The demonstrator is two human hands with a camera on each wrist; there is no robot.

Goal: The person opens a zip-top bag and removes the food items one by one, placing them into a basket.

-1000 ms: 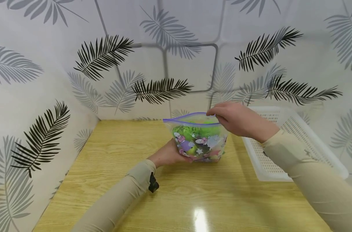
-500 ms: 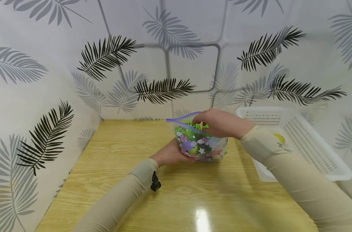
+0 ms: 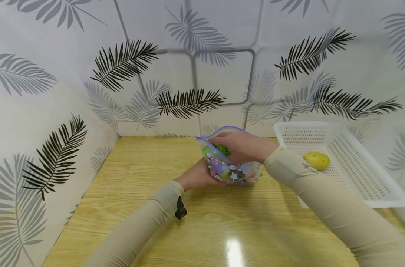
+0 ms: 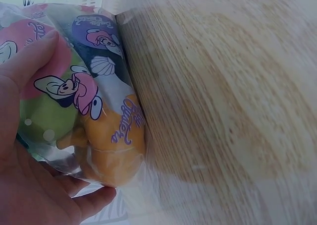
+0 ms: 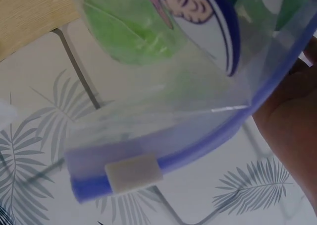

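Observation:
A clear zip bag (image 3: 234, 174) with a purple rim and cartoon prints stands on the table, its mouth open. My left hand (image 3: 202, 176) grips its lower left side; in the left wrist view, the thumb lies on the front and the fingers curl beneath. An orange rounded thing (image 4: 116, 145) shows through the plastic there. My right hand (image 3: 244, 146) reaches into the mouth, its fingertips hidden, beside something frilly and green (image 3: 220, 149). A white slider (image 5: 133, 173) sits on the purple zip in the right wrist view.
A white perforated basket (image 3: 372, 174) stands at the right of the wooden table (image 3: 139, 159), holding a yellow oval thing (image 3: 317, 160) that resembles a potato. A leaf-patterned covering (image 3: 216, 85) rises behind the table.
My right hand has moved down and left from the rim into the bag, and the mouth has widened. The yellow thing in the basket has come into view. My left hand keeps its grip.

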